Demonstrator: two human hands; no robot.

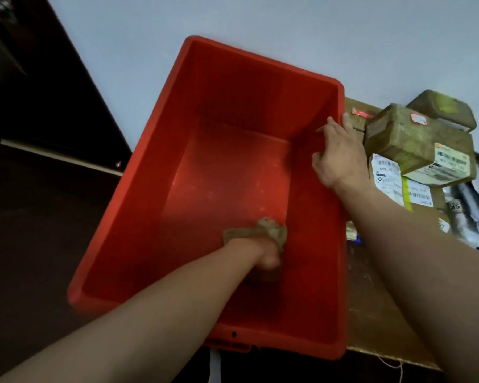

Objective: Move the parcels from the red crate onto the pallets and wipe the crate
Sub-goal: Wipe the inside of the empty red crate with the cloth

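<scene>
The red crate (138,205) fills the middle of the view and holds no parcels. Down inside it, my left hand (266,257) grips a crumpled brown cloth (260,232) against the crate's floor near the right wall. My right hand (336,156) rests on the crate's right rim, its fingers curled over the edge. Several parcels (407,136) wrapped in brown paper with white labels are piled just right of the crate on a brown board (376,308).
A white wall (260,23) runs behind the crate. Dark furniture (39,78) and dark floor lie to the left. Grey plastic mailers (473,214) lie at the far right beside the parcel pile.
</scene>
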